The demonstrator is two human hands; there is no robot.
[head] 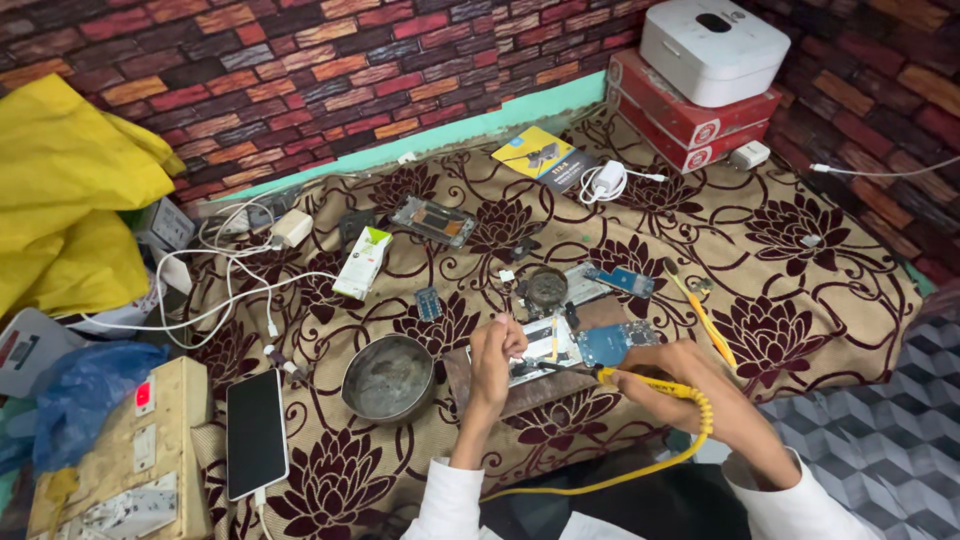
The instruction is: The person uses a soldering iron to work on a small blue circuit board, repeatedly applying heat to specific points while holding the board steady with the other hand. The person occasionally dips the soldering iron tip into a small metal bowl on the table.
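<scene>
My right hand (668, 378) grips a yellow-handled soldering iron (640, 382), its tip reaching left onto an opened phone body with a blue circuit board (606, 342). A yellow cord runs from the iron toward my lap. My left hand (495, 352) is pinched shut over the left part of that phone, holding something thin I cannot make out. The phone lies on a dark board on a brown flowered cloth (800, 260).
A round metal bowl (388, 378) sits left of my hands. A white phone (256, 432) and a worn power strip (130, 460) lie further left, with white cables. Small boards, a white box, a yellow booklet, red boxes and a white case lie behind.
</scene>
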